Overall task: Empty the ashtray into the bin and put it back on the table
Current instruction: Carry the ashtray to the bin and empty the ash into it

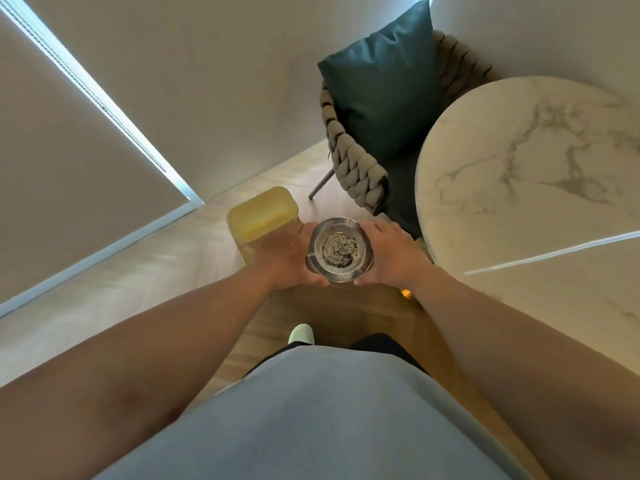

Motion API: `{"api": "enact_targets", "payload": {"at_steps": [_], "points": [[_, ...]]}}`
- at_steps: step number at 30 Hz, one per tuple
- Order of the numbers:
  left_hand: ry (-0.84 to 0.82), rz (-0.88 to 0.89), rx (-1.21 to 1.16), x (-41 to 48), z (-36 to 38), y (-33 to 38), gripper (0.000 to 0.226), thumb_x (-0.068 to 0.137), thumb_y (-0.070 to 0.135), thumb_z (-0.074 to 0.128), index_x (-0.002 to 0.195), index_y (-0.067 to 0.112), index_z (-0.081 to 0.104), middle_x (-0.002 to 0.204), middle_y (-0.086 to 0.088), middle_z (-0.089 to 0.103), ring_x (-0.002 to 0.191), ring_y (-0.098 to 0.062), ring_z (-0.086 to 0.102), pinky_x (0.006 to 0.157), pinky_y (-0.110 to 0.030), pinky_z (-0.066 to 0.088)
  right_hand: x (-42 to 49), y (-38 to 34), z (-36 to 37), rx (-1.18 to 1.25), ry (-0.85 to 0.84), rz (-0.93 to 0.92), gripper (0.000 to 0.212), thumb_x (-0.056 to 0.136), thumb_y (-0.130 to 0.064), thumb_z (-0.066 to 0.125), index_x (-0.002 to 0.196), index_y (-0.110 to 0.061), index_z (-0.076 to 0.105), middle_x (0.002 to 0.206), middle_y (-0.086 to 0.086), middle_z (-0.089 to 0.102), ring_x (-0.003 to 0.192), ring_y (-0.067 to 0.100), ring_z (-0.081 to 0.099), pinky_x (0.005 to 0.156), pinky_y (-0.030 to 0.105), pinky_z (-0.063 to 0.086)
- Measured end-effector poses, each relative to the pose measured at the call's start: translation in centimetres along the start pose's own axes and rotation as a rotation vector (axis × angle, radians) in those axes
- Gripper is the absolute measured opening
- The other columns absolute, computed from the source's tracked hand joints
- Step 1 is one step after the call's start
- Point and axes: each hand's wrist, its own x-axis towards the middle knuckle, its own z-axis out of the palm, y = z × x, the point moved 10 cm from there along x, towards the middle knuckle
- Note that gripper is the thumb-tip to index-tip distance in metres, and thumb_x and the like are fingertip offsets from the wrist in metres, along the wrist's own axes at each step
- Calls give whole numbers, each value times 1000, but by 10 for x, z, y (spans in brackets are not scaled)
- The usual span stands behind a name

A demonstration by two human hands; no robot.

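Ashtray (339, 250) held level above the floor, clear of the counter (526, 174), round and metal with a heap of grey ash still in the bowl. Gripped on both sides: left hand (289, 259) curled round the left rim, right hand (389, 256) curled round the right rim, fingers closed against the metal. Bin (261, 218), yellow and seemingly lidded, stood on the floor ahead and to the left, just beyond the left hand and partly hidden by it. Counter lay to the right, well apart from the bin. No long axis to mind. Judged: carry forward and leftward called for, left hand the nearer to deal with the lid.
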Motion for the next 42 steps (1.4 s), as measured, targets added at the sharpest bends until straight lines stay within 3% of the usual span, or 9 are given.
{"api": "enact_targets", "payload": {"at_steps": [10,28,36,42], "points": [[40,-176,-74,-17,-14,-58,103,51,74,74,133,23,38,117,3,56,102,-19,54,85,-40,48,57,-49,3,-75,-97,-167,107,58,-57,85,141,-24,26,131,5,46,120,26,43,99,46,47],[146,-530,-153,20,-7,-122,105,46,81,70,127,19,42,111,-1,53,98,-20,52,79,-39,49,181,-72,3,-171,-270,-476,112,56,-54,87,143,-22,25,132,6,49,117,30,46,93,47,45],[126,-588,-217,38,38,-180,105,45,77,75,126,19,44,111,0,52,100,-21,53,85,-41,48,237,-82,66,-101,-387,-462,109,57,-47,90,142,-22,28,128,7,52,114,30,47,93,49,46],[81,-571,-293,54,80,-215,105,47,75,77,129,19,43,115,1,52,103,-19,52,90,-39,45,267,-81,113,25,-479,-428,108,54,-37,94,141,-17,32,125,8,51,114,26,47,95,44,46]]}}
